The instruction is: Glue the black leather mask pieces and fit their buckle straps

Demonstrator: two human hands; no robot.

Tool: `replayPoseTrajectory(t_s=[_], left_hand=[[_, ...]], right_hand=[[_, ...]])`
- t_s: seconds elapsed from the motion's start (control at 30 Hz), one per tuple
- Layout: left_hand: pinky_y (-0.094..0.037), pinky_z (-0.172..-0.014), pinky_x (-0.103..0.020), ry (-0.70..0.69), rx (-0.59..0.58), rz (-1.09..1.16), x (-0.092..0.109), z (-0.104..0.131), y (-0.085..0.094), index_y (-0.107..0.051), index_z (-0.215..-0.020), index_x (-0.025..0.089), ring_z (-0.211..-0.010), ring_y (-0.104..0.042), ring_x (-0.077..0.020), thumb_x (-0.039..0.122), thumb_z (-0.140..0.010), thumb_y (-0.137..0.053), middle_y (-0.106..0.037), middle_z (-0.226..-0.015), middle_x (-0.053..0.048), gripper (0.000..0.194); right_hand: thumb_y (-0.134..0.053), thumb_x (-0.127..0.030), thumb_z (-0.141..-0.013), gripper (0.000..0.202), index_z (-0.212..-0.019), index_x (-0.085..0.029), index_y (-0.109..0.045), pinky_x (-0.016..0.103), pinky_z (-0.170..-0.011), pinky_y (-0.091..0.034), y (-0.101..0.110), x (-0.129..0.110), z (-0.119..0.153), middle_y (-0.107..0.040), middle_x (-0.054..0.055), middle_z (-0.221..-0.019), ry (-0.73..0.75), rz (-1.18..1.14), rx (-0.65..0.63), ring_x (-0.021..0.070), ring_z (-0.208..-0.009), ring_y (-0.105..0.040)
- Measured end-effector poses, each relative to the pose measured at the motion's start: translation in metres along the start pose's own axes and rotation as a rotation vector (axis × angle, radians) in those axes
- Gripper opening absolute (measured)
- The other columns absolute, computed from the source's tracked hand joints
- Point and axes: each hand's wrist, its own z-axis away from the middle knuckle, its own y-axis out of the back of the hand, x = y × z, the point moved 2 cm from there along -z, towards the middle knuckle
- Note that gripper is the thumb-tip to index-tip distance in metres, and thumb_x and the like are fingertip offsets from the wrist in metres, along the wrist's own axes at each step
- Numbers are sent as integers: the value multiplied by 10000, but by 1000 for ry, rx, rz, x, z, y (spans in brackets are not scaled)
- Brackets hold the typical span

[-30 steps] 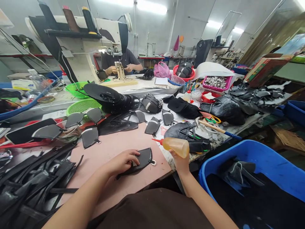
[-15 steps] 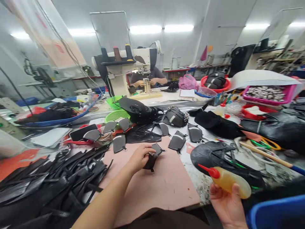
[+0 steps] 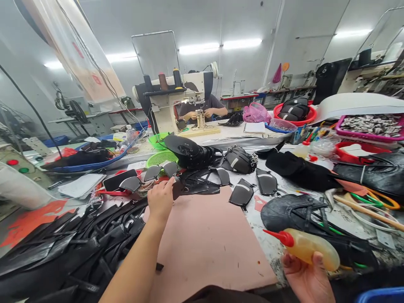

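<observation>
My left hand is at the upper left edge of the pink board, its fingers closed on a dark grey piece. In my right hand, at the lower right, lies a glue bottle of yellowish liquid, its red nozzle pointing left. More dark grey pieces with metal clips lie behind the board, one with a pale strip and another to its right. A black leather piece rests beyond my left hand.
Black straps are heaped left of the board. A black bag piece lies to the right. Behind stand green baskets and a sewing machine, with a person's hands at it. A blue bin is at lower right.
My left hand has moved up and left from the board's middle with a dark grey piece. My right hand still holds the bottle. The view has shifted somewhat.
</observation>
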Motion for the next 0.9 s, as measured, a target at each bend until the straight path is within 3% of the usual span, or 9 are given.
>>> replayPoseTrajectory(t_s=[0.2, 0.47, 0.63, 0.8, 0.9], left_hand=[[-381, -735, -396, -3, 7, -64, 10, -11, 1, -549, -1234, 197, -896, -578, -288, 221, -896, -434, -656, -1034, -91, 358], [-398, -715, -349, -202, -94, -29, 42, -19, -5, -526, -1246, 243, -923, -588, -246, 246, -908, -433, -653, -1060, -56, 350], [-418, -775, -356, -321, -189, -6, 35, -25, -22, -545, -1228, 258, -975, -581, -249, 205, -890, -429, -639, -1123, -53, 361], [-450, -788, -361, -401, -290, 19, 28, -42, -36, -642, -1092, 245, -988, -596, -255, 141, -832, -475, -650, -1122, -52, 326], [-435, -855, -360, -426, -285, 53, 50, -62, -36, -626, -1107, 236, -1033, -576, -238, 153, -866, -442, -629, -1157, -59, 315]], right_hand=[[-824, -429, -541, 381, -869, -288, -689, 332, -470, -571, 3, -1, -3, -736, 2, -761, -19, 32, -74, 203, -533, -665], [-823, -408, -558, 387, -894, -283, -679, 311, -540, -581, 8, 1, -7, -739, -2, -789, -74, 12, -96, 189, -601, -679], [-822, -398, -564, 386, -901, -275, -680, 285, -512, -575, 1, 6, -5, -740, 9, -796, -32, -73, -43, 181, -578, -676], [-834, -352, -557, 382, -891, -249, -678, 302, -531, -592, -8, 2, -3, -739, 13, -789, -67, -79, -91, 191, -583, -683], [-826, -356, -573, 392, -916, -248, -670, 285, -561, -597, -8, 2, -3, -738, 2, -774, -70, -63, -112, 189, -617, -693]])
